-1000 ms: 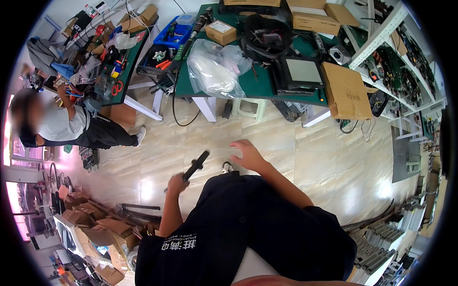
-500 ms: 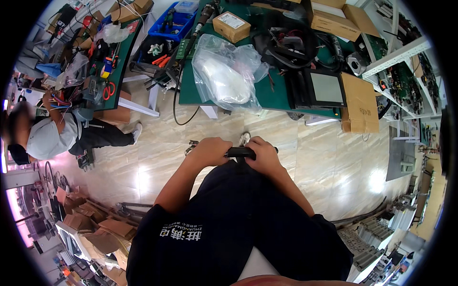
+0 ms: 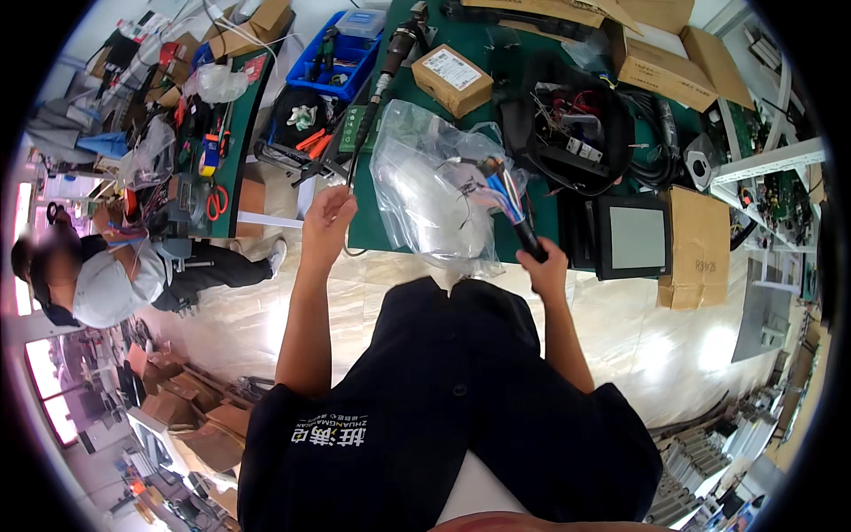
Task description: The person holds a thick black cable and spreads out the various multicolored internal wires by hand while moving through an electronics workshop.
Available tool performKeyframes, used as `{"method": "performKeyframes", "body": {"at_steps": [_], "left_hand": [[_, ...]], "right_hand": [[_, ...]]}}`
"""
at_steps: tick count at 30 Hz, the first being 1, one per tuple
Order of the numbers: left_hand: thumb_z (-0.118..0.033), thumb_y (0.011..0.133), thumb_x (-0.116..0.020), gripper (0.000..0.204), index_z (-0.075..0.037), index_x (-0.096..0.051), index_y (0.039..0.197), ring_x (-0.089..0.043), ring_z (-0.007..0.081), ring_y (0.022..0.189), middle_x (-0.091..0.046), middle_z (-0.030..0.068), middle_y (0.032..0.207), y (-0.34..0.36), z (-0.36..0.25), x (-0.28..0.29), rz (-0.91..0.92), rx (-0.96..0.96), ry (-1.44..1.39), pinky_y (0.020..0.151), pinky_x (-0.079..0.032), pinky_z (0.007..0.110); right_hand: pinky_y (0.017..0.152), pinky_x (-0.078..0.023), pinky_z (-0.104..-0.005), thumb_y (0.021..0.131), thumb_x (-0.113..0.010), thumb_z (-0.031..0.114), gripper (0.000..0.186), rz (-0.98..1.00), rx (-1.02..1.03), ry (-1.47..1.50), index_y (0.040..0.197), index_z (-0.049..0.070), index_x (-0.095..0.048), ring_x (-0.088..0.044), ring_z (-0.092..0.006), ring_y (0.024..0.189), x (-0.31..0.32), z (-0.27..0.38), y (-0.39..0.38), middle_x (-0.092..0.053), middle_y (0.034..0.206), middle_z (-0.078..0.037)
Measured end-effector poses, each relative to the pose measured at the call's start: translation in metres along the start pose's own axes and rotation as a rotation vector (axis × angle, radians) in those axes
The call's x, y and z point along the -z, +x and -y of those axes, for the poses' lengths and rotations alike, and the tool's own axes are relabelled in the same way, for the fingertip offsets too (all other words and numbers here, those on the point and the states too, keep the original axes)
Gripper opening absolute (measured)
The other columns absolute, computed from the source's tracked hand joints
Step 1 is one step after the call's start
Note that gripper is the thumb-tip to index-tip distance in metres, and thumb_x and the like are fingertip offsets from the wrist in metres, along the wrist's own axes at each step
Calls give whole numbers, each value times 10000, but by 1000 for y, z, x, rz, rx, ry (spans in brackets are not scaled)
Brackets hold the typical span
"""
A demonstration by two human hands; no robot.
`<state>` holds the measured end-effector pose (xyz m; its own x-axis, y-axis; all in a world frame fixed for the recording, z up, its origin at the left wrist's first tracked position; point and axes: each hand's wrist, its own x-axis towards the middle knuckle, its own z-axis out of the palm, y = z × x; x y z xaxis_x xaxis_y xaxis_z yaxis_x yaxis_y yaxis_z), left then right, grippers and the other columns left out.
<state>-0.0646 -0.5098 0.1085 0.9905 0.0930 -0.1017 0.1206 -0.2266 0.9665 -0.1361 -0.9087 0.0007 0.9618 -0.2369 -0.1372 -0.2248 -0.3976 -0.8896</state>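
Note:
My right hand point(image 3: 545, 266) is closed round a thick black cable point(image 3: 529, 239). From the cable's far end fan out stripped inner wires point(image 3: 507, 197) in blue, white, red and other colours, lying over a clear plastic bag point(image 3: 425, 199) with something white in it. My left hand point(image 3: 330, 220) is raised at the left edge of the green-topped table point(image 3: 541, 213), fingers loosely curled and apart, with nothing visible in them. Just beyond its fingertips, a thin black cable point(image 3: 356, 146) runs down from a dark metal-and-black connector tool point(image 3: 401, 49).
A small cardboard box point(image 3: 452, 82), an open black bag of wires point(image 3: 576, 124), a flat screen unit point(image 3: 633, 238) and a cardboard sheet point(image 3: 696, 253) lie on the table. A blue bin point(image 3: 341, 58) stands left. Another person point(image 3: 115, 275) works at the left bench beside red-handled scissors point(image 3: 216, 202).
Both hands were together on the black cable near my waist. They have parted: the right carried the cable forward over the table, the left let go and moved forward and left.

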Motion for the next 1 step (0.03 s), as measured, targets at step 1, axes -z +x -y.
{"method": "performKeyframes", "body": {"at_steps": [1], "left_hand": [[-175, 920, -668, 373, -20, -556, 1240, -617, 180, 1048, -654, 101, 1114, 9, 22, 6, -32, 63, 24, 928, -478, 291]], "right_hand": [[579, -445, -259, 770, -764, 191, 317, 54, -56, -58, 1012, 3, -681, -554, -98, 623, 8, 20, 12, -612, 693, -44]]}}
